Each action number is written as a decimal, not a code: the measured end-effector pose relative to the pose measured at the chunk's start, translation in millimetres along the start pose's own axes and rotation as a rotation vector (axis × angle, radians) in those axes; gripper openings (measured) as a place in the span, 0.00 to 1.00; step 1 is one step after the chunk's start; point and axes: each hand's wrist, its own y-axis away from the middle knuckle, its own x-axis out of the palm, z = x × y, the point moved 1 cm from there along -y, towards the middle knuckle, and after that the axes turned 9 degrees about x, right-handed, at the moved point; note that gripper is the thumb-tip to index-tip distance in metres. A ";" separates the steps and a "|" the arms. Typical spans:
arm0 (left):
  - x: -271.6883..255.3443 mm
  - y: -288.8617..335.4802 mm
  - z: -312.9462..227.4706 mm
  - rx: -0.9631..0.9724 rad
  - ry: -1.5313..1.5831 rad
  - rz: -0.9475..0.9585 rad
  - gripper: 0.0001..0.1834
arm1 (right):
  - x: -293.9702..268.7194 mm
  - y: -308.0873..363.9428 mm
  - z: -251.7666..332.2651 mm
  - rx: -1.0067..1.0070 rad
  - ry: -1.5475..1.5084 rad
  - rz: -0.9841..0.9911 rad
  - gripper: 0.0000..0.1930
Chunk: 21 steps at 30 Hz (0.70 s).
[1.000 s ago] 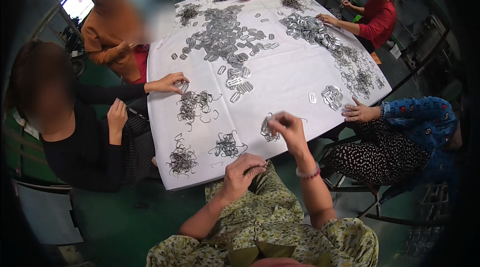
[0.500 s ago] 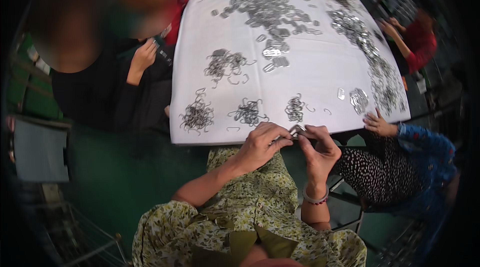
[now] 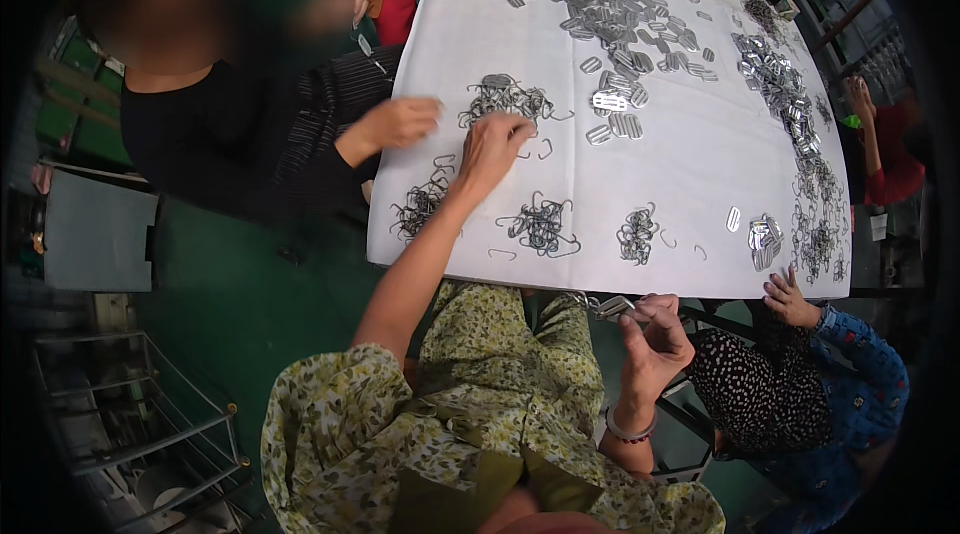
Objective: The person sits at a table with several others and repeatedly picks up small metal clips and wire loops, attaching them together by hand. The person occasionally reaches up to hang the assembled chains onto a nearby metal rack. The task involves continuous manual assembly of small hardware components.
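My left hand (image 3: 494,148) reaches out over the white table cover (image 3: 680,164), fingers curled down on the edge of a heap of bent metal wire hooks (image 3: 505,97). Whether it grips any wire I cannot tell. My right hand (image 3: 655,339) is below the table's near edge, above my lap, pinching a small flat metal buckle (image 3: 612,307) between thumb and fingers. Two more wire heaps (image 3: 541,225) (image 3: 637,233) lie near the front edge.
A large spread of flat metal buckles (image 3: 620,19) covers the table's middle and right side. A neighbour's hand (image 3: 392,123) works at the left edge; another person's hand (image 3: 790,298) rests at the front right corner. Further hands work at the far end. A wire rack (image 3: 140,424) stands at lower left.
My left hand has left my right hand and stretched forward onto the wire heap. My right hand stays low with the buckle. The view has shifted closer to the table.
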 end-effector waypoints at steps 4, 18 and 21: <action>19.6 -50.2 11.6 0.046 -0.253 0.174 0.09 | -1.3 0.1 0.0 0.022 0.029 0.011 0.12; 50.0 -52.5 44.9 -0.163 -0.268 0.240 0.12 | -10.2 5.8 8.0 0.003 0.070 0.030 0.11; 43.5 -49.1 46.6 -0.089 -0.370 0.222 0.10 | -5.9 15.1 10.5 -0.001 0.014 0.059 0.11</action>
